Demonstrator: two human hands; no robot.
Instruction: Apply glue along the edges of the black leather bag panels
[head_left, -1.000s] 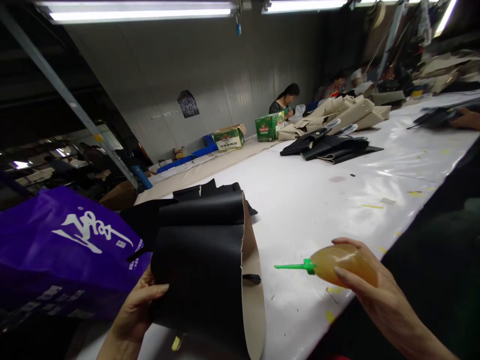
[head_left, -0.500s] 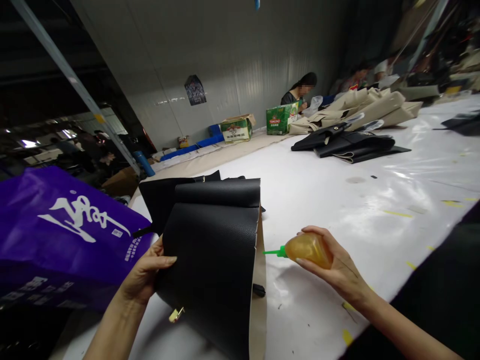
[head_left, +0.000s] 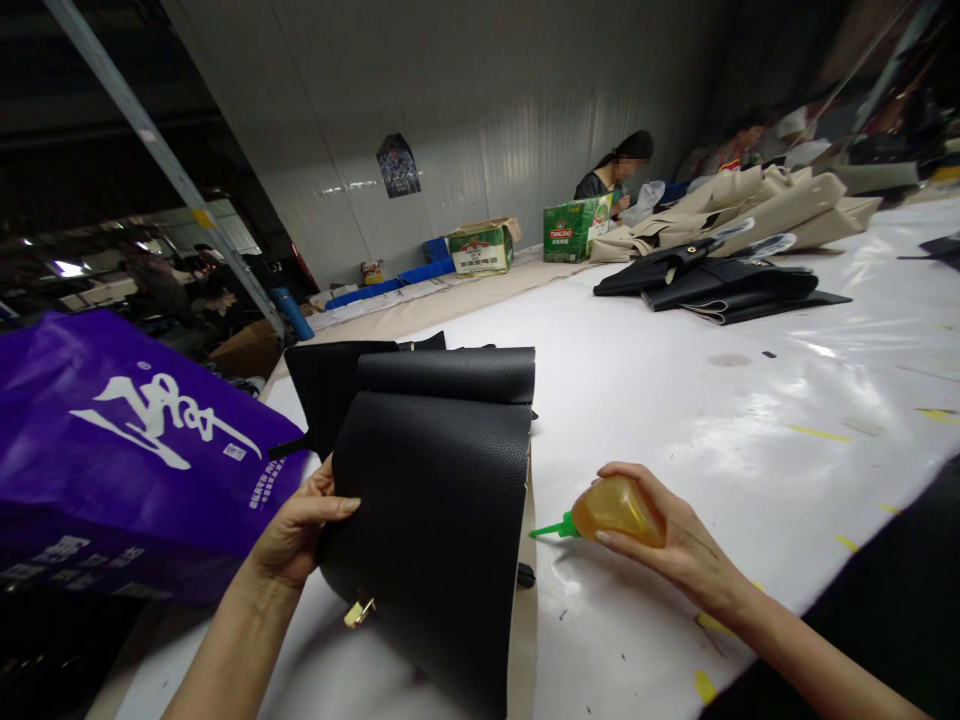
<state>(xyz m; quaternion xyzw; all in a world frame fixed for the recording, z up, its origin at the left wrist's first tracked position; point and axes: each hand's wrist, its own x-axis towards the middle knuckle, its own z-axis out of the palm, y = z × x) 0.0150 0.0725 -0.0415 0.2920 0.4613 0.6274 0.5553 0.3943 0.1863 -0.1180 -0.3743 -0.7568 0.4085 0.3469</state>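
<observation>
My left hand [head_left: 304, 525] grips the left edge of a black leather panel [head_left: 435, 500], thumb on top and the other fingers mostly hidden beneath. The panel is curved, with a pale inner side showing along its right edge and a gold metal clasp [head_left: 359, 612] at its lower left. In my right hand [head_left: 660, 530] is a squeeze bottle [head_left: 619, 510] of amber liquid, its green nozzle [head_left: 553, 527] pointing left. The nozzle tip is close to the panel's right edge; whether it touches I cannot tell. A small black piece [head_left: 526, 576] sticks out past that edge.
A purple bag [head_left: 150, 470] stands at the left. Black leather pieces [head_left: 727, 285] and beige pieces [head_left: 757, 210] are piled farther back on the white table [head_left: 675, 400]. Two green cartons stand near the wall, one of them a beer carton [head_left: 574, 230], where a person [head_left: 600, 180] sits.
The green nozzle has dipped and its tip sits slightly lower along the panel's right edge. My left hand keeps its hold on the panel. The view has shifted a little.
</observation>
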